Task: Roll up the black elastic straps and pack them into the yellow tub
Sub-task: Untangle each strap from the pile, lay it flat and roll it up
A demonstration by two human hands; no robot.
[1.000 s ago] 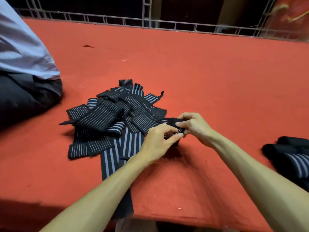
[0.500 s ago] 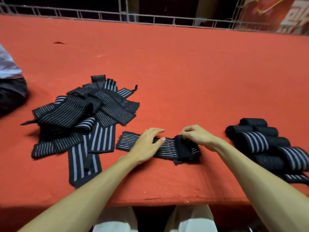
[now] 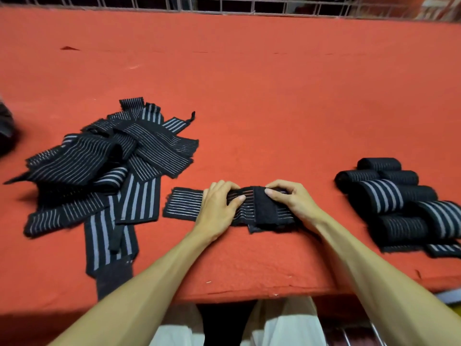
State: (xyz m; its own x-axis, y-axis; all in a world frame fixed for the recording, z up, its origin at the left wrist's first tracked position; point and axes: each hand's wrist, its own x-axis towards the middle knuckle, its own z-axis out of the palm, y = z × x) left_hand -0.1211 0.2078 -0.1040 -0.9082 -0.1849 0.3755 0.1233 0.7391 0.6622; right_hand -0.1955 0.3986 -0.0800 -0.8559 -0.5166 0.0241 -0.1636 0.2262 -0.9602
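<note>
While both hands sit at the near edge of the red-covered worktop [image 3: 274, 108], head view shows one strap [image 3: 184, 203] lying flat there, running left to right, thin pale lines along its length. Its right end is folded over into a thick black wad; its left end lies flat and free on the cloth.

Left hand [image 3: 217, 211] grips the strap at its middle: fingers curled over the far edge, thumb pressed on top. Right hand [image 3: 294, 203] grips the folded wad, fingers bent, fingertips [image 3: 269, 192] on the fold's upper side. Two hands, one strap, nothing else held.

Loose pile [image 3: 104, 166] sits toward the near left of the worktop, just beside the strap's free end but not touching it. The flat straps are crossed and overlapping, some thin-lined, some with broad grey stripes; exact count cannot be told, roughly ten. One long piece hangs over the near edge.

Rolled straps [image 3: 389, 198] are at the near right edge. Six rolls counted, packed touching, two broad-striped and four thin-lined, with a flat piece under the nearest ones.

One railing [image 3: 224, 6] runs along the far edge. Pale trousers [image 3: 287, 325] show below the near edge, two legs.
</note>
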